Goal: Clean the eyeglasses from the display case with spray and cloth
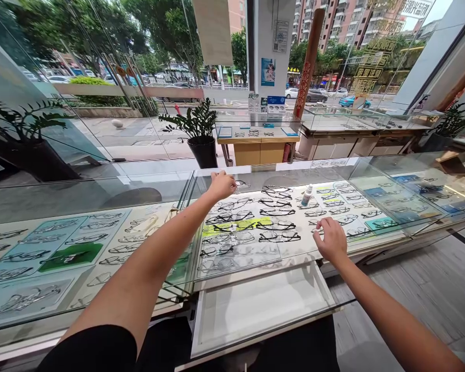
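Note:
My left hand [222,185] reaches to the far edge of the glass display case, its fingers closed in a pinch at the end of a pair of eyeglasses [242,184]. My right hand [332,237] hovers over or rests on the case's front part, fingers bent and apart, with nothing visible in it. Between the hands, dark-framed eyeglasses [278,212] lie in columns on the white base, some over a yellow-green strip [261,222]. A small white spray bottle [307,195] stands among the frames, beyond my right hand.
Below the case, a white drawer [263,310] is pulled out toward me. More eyeglasses lie in the left section on blue and green cards [70,257]. A potted plant [201,147] and another display counter [259,139] stand beyond, before the shop window.

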A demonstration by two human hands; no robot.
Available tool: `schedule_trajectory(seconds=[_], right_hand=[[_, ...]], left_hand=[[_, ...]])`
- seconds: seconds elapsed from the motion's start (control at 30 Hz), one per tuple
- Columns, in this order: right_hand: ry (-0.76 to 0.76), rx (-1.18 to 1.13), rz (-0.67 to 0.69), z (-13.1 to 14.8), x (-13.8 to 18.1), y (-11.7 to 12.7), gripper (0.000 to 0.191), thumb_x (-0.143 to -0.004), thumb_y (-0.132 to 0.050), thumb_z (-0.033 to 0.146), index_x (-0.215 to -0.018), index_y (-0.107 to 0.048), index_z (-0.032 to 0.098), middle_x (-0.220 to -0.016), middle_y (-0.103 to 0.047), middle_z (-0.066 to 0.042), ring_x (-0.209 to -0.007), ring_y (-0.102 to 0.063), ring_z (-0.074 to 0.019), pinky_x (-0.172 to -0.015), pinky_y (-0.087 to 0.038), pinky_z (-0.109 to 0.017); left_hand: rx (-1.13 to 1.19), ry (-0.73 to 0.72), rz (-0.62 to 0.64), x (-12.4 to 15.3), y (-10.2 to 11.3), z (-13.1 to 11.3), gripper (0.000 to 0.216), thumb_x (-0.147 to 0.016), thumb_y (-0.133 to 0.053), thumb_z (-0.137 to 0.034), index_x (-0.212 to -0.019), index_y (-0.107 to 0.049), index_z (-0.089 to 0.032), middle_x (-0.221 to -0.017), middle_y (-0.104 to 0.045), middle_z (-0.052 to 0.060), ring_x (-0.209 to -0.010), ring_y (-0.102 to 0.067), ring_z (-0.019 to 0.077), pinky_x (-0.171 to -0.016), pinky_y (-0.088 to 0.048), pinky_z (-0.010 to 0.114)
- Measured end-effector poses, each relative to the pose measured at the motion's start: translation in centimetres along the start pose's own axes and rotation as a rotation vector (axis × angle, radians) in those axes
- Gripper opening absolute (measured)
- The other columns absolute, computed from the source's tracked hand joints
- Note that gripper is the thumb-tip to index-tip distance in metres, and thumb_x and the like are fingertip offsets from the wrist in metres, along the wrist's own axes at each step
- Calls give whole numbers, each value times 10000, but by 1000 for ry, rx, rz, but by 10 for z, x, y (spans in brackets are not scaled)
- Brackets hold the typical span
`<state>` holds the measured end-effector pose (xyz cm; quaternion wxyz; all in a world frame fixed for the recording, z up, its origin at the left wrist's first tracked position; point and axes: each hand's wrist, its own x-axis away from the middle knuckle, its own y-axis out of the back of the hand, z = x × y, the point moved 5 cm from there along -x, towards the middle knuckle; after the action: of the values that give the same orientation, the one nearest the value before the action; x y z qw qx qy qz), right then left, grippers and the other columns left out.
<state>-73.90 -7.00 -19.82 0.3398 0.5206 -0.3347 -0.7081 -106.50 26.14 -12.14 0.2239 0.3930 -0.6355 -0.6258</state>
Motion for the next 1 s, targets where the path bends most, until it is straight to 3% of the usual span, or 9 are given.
schedule_trajectory(seconds=[0.57, 0.83, 1.0], right_hand=[[-7, -9, -3, 0, 0, 1, 47, -942, -573, 245, -945, -526, 247, -1034, -627, -60, -928, -521, -270, -811, -371, -392], [-14, -9, 4, -1, 0, -1, 22, -949, -559, 247, -958, -539, 245, -1043, -631, -64, -930, -521, -270, -824, -379, -396], [0, -5, -4, -2, 0, -1, 29, -932, -573, 247, -950, -551, 239, -1027, -633, -66, -914, -519, -267, -813, -375, -393]], left_hand=[[-45, -31, 164, -4, -5, -2, 150, -783, -678, -330, -762, -779, -221, -1150, -800, 100, -1165, -482, 364, -1038, -276, 546], [-62, -22, 196, 8, 0, -6, 162, -795, -681, -330, -735, -796, -234, -1397, -720, 67, -1280, -459, 389, -1071, -284, 568], [-84, 2, 196, 17, 2, -9, 196, -831, -681, -381, -855, -814, -238, -1492, -647, 102, -1336, -432, 409, -1080, -297, 580]])
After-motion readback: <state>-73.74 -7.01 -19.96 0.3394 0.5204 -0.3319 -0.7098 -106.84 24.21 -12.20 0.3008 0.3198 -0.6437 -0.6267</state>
